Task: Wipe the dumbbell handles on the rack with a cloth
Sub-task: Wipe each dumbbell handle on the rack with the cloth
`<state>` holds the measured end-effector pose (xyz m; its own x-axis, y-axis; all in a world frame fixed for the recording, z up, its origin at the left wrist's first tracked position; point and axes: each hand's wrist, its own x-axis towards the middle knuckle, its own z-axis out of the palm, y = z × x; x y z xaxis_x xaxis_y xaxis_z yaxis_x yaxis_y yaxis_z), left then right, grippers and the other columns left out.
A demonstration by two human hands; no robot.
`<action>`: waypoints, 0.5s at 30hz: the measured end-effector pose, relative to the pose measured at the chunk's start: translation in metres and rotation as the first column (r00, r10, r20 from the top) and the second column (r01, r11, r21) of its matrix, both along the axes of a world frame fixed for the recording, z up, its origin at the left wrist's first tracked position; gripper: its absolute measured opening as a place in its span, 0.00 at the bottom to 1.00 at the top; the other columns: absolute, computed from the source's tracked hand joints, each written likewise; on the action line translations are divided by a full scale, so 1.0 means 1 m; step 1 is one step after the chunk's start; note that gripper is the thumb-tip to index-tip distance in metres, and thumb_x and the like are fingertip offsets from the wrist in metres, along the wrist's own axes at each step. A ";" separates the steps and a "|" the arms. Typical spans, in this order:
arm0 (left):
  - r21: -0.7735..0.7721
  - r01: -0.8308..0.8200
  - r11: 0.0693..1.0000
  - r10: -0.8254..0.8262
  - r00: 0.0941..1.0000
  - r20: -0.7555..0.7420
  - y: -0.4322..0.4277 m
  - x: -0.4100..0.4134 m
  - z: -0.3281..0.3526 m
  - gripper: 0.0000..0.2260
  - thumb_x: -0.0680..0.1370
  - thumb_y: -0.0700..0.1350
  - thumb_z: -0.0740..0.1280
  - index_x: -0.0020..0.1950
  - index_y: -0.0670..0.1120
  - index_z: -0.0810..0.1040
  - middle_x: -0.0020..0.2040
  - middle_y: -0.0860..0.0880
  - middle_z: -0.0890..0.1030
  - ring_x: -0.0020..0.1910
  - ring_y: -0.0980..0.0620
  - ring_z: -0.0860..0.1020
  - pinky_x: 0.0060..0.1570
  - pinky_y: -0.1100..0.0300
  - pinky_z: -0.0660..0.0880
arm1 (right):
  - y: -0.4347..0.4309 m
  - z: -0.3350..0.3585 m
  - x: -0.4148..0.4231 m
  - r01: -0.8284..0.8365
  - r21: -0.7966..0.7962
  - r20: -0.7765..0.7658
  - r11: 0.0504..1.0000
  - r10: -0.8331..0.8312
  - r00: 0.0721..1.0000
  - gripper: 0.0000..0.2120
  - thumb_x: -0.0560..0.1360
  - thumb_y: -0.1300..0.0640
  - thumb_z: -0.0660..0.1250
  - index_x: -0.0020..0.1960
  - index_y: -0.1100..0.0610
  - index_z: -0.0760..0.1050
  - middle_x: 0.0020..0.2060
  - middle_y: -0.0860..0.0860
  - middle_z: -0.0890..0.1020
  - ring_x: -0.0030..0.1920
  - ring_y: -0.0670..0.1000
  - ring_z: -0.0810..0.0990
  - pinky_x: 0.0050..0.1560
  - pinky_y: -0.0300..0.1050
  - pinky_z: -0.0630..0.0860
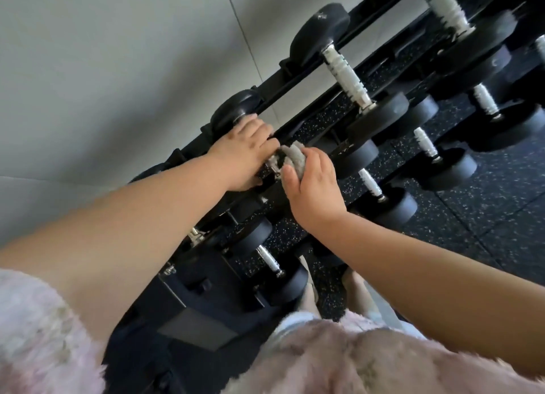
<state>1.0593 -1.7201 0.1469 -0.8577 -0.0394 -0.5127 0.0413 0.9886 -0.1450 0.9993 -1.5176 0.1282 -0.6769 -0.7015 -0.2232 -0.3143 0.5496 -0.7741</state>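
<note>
A pale wall [118, 54] fills the left side, and a fluffy pink sleeve [35, 328] sits in the lower corner. From it a bare forearm reaches up to the black rack [283, 66]. The left hand [244, 149] lies over a dumbbell [233, 110] on the top tier, just beside its far round head. Its fingers [265, 138] are bent down over the bar and grip it.

Just right of that hand a short stretch of the metal handle [272, 165] shows. A grey cloth [293, 158] is bunched against it, touching the left hand's fingertips. The right hand [312, 187] holds the cloth, fingers curled round it and the thumb pressed on its near side. This hand covers the near end of the dumbbell, so I cannot see that head.

Further right along the same tier rests a larger dumbbell with a white ribbed handle [345, 75] between black heads. More black dumbbells sit on the lower tiers, the smaller ones near the person and the bigger ones to the right. Under and beyond the rack lies a black speckled rubber floor [486, 216].
</note>
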 end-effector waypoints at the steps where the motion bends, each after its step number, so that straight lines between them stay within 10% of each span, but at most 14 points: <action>1: 0.013 0.008 1.000 -0.008 1.000 -0.005 -0.002 0.000 0.000 0.42 0.73 0.65 0.71 0.79 0.44 0.61 0.77 0.40 0.62 0.79 0.36 0.58 0.82 0.41 0.41 | 0.000 0.000 -0.001 0.012 -0.002 0.003 1.000 -0.012 1.000 0.27 0.84 0.42 0.58 0.76 0.59 0.67 0.71 0.53 0.70 0.73 0.52 0.67 0.77 0.50 0.63; 9: -0.013 0.040 0.999 -0.038 0.995 0.095 -0.001 0.002 0.011 0.45 0.73 0.71 0.67 0.80 0.46 0.59 0.78 0.40 0.58 0.79 0.37 0.54 0.82 0.41 0.39 | -0.005 0.008 0.017 0.274 0.188 0.268 0.943 -0.317 0.910 0.27 0.81 0.31 0.48 0.58 0.53 0.69 0.53 0.56 0.79 0.48 0.57 0.80 0.51 0.59 0.80; 15: -0.056 0.053 0.997 -0.044 0.989 0.143 0.000 -0.001 0.014 0.44 0.74 0.70 0.68 0.80 0.46 0.57 0.79 0.39 0.55 0.80 0.36 0.53 0.81 0.39 0.40 | -0.016 0.024 0.061 0.210 0.277 0.508 0.938 -0.328 0.796 0.33 0.85 0.46 0.58 0.81 0.59 0.46 0.68 0.61 0.73 0.55 0.54 0.79 0.54 0.50 0.77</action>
